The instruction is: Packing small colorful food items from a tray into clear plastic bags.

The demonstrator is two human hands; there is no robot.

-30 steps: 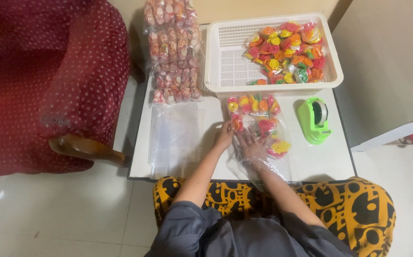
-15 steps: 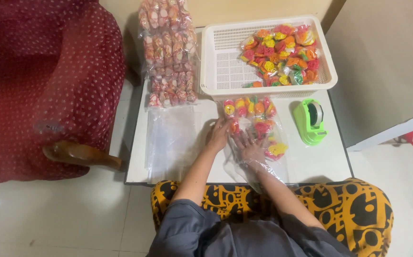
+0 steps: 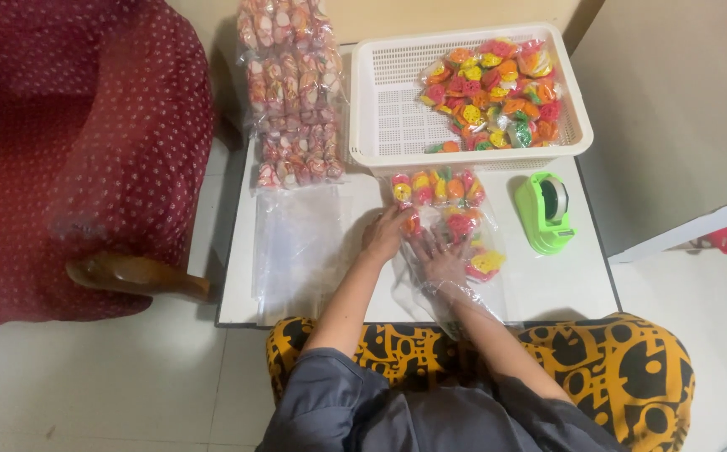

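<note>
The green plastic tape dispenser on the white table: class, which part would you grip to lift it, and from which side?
Grip the green plastic tape dispenser across its two long flat flanks, coming from above. It lies lengthwise with bare white table on both sides, so fingers probably fit there; the tape roll on top likely offers a poorer hold.

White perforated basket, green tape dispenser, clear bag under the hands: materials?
White perforated basket: looks like moulded plastic, matte, with a fine grid of holes in floor and walls. Green tape dispenser: glossy hard plastic, judging by its smooth bright shell. Clear bag: thin plastic film, see-through, wrinkled and shiny; the right hand is inside it, the left hand rests at its edge.
</note>
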